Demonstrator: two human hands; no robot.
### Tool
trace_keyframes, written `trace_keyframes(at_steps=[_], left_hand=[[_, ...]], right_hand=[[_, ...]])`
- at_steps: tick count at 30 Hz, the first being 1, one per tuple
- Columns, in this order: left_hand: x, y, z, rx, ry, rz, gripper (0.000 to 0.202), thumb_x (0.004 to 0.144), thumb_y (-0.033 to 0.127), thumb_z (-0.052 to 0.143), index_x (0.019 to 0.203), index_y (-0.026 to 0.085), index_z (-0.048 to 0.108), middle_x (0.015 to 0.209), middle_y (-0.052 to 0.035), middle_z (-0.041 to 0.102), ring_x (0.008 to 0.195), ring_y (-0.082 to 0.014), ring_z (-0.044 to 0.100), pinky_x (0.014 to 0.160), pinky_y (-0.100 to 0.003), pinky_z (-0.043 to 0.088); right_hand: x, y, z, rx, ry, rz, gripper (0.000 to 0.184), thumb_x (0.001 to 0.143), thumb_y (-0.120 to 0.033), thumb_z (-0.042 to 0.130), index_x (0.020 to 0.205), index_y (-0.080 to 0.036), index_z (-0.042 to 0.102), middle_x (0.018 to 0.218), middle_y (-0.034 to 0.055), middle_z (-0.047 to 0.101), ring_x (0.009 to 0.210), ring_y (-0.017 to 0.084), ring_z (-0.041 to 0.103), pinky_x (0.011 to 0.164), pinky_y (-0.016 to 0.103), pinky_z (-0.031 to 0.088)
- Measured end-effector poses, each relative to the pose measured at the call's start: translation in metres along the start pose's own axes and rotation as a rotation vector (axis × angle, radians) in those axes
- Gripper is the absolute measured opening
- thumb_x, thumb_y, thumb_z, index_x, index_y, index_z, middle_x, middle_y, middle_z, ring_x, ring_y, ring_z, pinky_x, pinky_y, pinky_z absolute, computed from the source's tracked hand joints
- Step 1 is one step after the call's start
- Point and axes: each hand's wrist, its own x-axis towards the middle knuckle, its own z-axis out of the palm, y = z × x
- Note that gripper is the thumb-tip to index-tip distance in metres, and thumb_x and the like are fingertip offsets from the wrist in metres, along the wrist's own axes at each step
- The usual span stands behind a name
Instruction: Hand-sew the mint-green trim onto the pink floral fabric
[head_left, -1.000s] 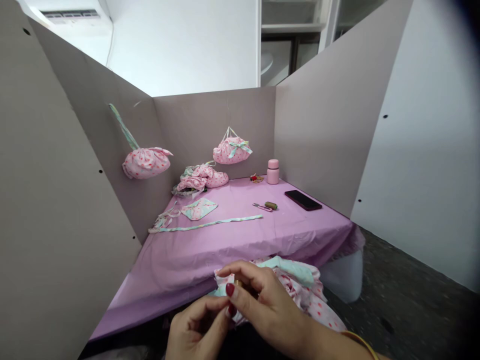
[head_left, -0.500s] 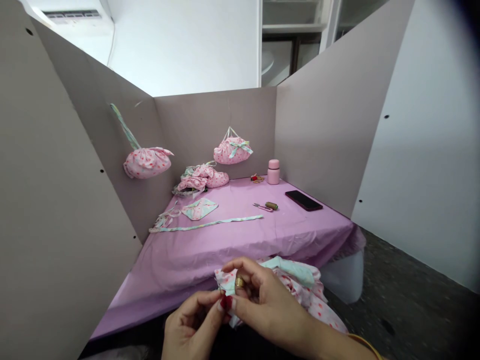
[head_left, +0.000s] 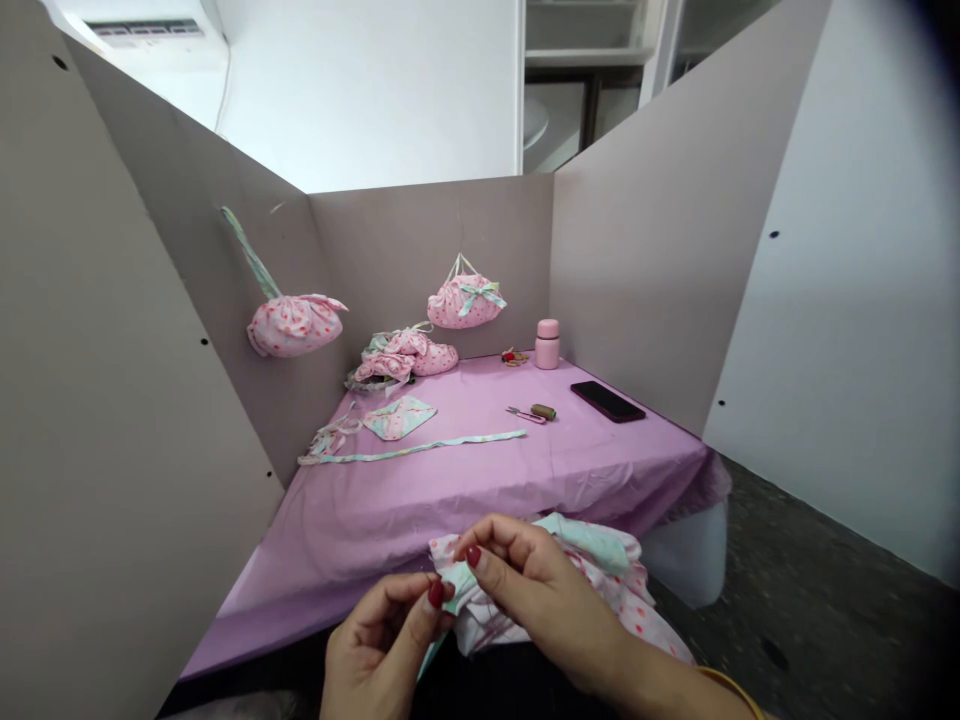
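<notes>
Bright, even light; dark vignetted right corners

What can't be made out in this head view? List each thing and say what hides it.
- Needle or thread: too small to see between the left hand and right hand.
- Pinched edge of the pink and mint fabric: covered by the fingertips.
- Both wrists: cut off by the bottom edge.
- Small items beside the pink bottle: too small to identify.
- Phone screen: dark, nothing readable.
</notes>
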Motion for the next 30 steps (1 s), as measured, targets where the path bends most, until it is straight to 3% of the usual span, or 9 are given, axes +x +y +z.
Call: trace_keyframes(at_steps=[5,7,11,13,17,20,24,30], left_hand=[[0.002,0.004,-0.001,-0.045,-0.041,0.02,0.016,0.065,0.034,0.076,0.067,0.02,0.069,0.107,-0.0071,0.07,0.099,-0.0234,0.063,0.081,-0.025,0.049],[0.001,0.007,0.003,-0.033,-0.093,0.029,0.015,0.067,0.034,0.074,0.066,0.02,0.068,0.11,-0.007,0.069,0.105,-0.0234,0.059,0.087,-0.026,0.045],[-0.001,0.01,0.01,0.042,-0.244,0.062,0.015,0.072,0.033,0.07,0.07,0.019,0.066,0.08,-0.0033,0.07,0.076,-0.0168,0.062,0.071,-0.022,0.048],[-0.001,0.008,0.011,0.072,-0.247,0.091,0.015,0.075,0.034,0.067,0.072,0.019,0.065,0.068,-0.0001,0.065,0.065,-0.0141,0.058,0.062,-0.02,0.046],[-0.001,0.007,0.009,0.137,-0.176,0.14,0.015,0.078,0.035,0.064,0.073,0.02,0.063,0.068,0.0011,0.064,0.066,-0.0142,0.057,0.063,-0.02,0.045],[-0.002,0.007,0.007,0.19,-0.15,0.15,0.016,0.077,0.035,0.064,0.073,0.02,0.063,0.067,0.001,0.064,0.067,-0.0153,0.057,0.064,-0.021,0.046],[-0.002,0.007,0.005,0.236,-0.127,0.162,0.017,0.077,0.036,0.063,0.074,0.019,0.063,0.067,0.0006,0.063,0.065,-0.0153,0.056,0.06,-0.021,0.045],[0.0,0.004,-0.002,0.193,-0.049,0.162,0.017,0.075,0.036,0.066,0.076,0.02,0.062,0.069,0.0,0.065,0.068,-0.0158,0.059,0.063,-0.021,0.047]], right_hand=[[0.002,0.0,0.0,0.11,-0.022,0.014,0.025,0.084,-0.039,0.057,0.085,-0.014,0.057,0.064,-0.0041,0.045,0.054,0.006,0.035,0.051,0.017,0.028],[0.003,0.0,0.001,0.118,-0.033,0.011,0.025,0.083,-0.039,0.058,0.087,-0.014,0.056,0.066,-0.0038,0.047,0.055,0.006,0.036,0.052,0.018,0.029],[0.003,0.001,0.003,0.139,-0.049,0.006,0.022,0.083,-0.035,0.058,0.089,-0.014,0.053,0.07,-0.0019,0.051,0.061,0.008,0.044,0.056,0.019,0.032],[0.003,0.001,0.004,0.156,-0.068,0.017,0.021,0.084,-0.034,0.056,0.09,-0.014,0.051,0.069,-0.0015,0.051,0.063,0.01,0.047,0.058,0.021,0.034],[0.002,-0.001,0.003,0.082,-0.103,0.034,0.022,0.084,-0.033,0.054,0.093,-0.013,0.05,0.069,-0.0006,0.053,0.063,0.01,0.048,0.059,0.022,0.036],[-0.001,-0.005,0.001,-0.18,-0.079,0.048,0.023,0.082,-0.031,0.057,0.097,-0.015,0.051,0.063,-0.0042,0.048,0.053,0.008,0.039,0.049,0.019,0.029],[-0.003,-0.011,-0.003,-0.524,-0.055,-0.036,0.009,0.083,-0.021,0.053,0.079,-0.015,0.059,0.06,-0.0037,0.049,0.054,0.009,0.041,0.05,0.02,0.029],[-0.001,-0.008,-0.005,-0.477,-0.007,-0.025,0.015,0.083,-0.02,0.051,0.073,-0.013,0.059,0.058,-0.0035,0.047,0.053,0.008,0.039,0.049,0.02,0.028]])
